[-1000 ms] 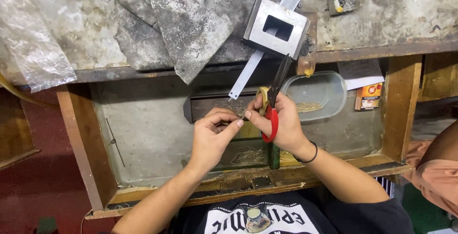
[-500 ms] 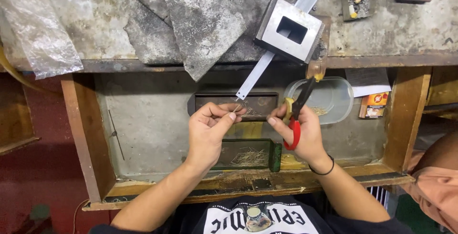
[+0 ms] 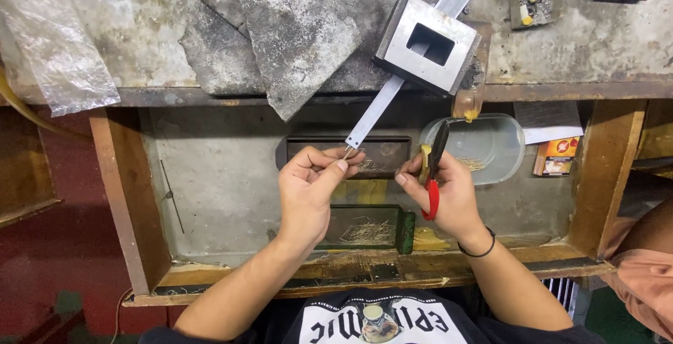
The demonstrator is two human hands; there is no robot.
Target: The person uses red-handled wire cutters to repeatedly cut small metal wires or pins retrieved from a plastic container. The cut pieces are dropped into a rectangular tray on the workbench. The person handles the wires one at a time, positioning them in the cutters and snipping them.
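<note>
Hands meet above a shallow green tray (image 3: 401,230) of thin wire bits: the left hand (image 3: 308,193) pinches a thin wire piece (image 3: 348,151) between thumb and forefinger. Just right of the tray, the right hand (image 3: 449,193) grasps red-handled pliers (image 3: 432,176), tips toward a clear plastic tub (image 3: 491,149).

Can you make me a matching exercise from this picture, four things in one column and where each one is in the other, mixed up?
Things:
1. pliers
2. clear plastic tub
3. metal block
4. green tray

Places:
A. on the bench top, over the metal ruler
B. in the right hand
C. in the drawer, under the left hand
D. in the drawer, beyond the right hand

Pairs: 1-B, 2-D, 3-A, 4-C
</note>
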